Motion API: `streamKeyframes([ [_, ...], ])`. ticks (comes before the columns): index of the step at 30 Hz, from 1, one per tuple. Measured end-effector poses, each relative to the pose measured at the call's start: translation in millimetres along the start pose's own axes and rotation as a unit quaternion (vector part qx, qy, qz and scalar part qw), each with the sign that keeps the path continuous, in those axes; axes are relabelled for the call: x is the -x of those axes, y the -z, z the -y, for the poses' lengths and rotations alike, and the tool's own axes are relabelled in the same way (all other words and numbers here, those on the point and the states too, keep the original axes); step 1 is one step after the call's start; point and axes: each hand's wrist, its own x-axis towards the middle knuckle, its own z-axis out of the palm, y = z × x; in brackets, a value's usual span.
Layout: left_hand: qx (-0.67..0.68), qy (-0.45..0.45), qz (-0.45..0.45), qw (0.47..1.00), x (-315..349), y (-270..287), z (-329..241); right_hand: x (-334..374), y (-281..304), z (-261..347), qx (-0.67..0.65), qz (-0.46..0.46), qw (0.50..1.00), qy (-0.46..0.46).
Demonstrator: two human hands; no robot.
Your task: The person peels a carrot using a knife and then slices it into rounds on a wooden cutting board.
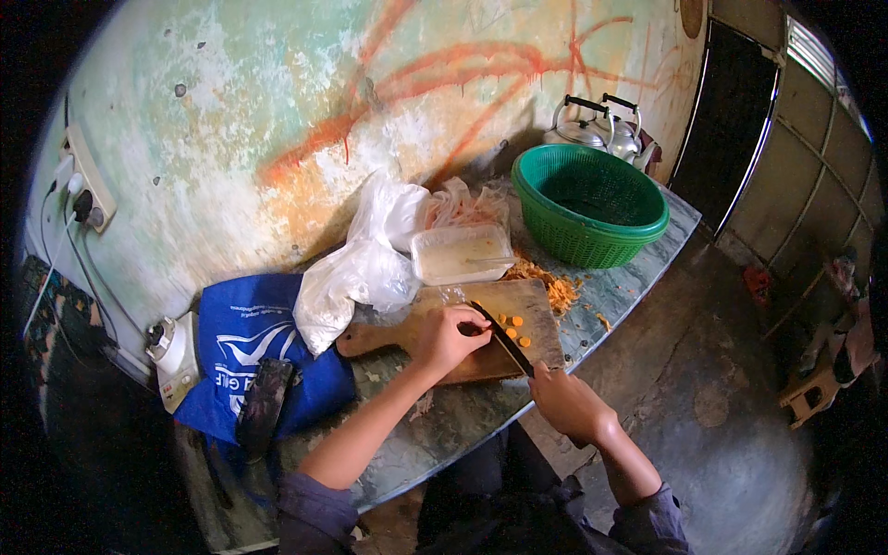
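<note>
A wooden cutting board with a handle at its left lies on the table. My right hand grips a knife, its dark blade slanting over the board toward the far left. Just left of the blade, my left hand is on the board with fingers curled and pinched; what they hold is hidden. Small round orange slices, seemingly carrot, lie right of the blade. Behind the board is a heap of orange peelings, beside a white rectangular tray.
A green plastic basket stands at the back right, with metal kettles behind it. Plastic bags with white contents stand left of the tray. A blue bag and a kitchen scale are farther left. The table's edge runs close before me.
</note>
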Motion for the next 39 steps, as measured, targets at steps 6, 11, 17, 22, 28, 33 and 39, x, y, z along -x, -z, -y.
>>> streamKeyframes([
  [6,0.025,0.011,-0.017,0.999,2.2,-3.9,-1.9,12.3,0.4,1.8,-0.018,0.005,0.999,-0.046],
  [11,0.007,0.009,-0.013,1.0,4.7,0.4,-8.4,48.7,19.5,6.6,-0.054,0.008,0.997,-0.062],
  [17,-0.007,-0.046,-0.016,0.999,4.5,-3.3,0.0,48.7,16.8,5.2,-0.097,-0.021,0.985,-0.141],
  [22,-0.026,-0.003,0.005,1.0,3.5,-0.2,-12.9,44.5,9.2,2.8,-0.104,-0.028,0.988,-0.113],
  [28,-0.026,0.014,0.003,1.0,1.1,1.8,-23.6,41.1,14.4,6.1,-0.095,-0.015,0.989,-0.114],
  [33,-0.029,0.004,-0.007,1.0,2.6,2.3,-16.7,39.1,16.4,8.0,-0.102,-0.004,0.988,-0.113],
  [39,-0.015,0.027,0.008,0.999,1.3,-2.5,-10.7,41.8,15.6,6.7,-0.094,-0.018,0.988,-0.12],
])
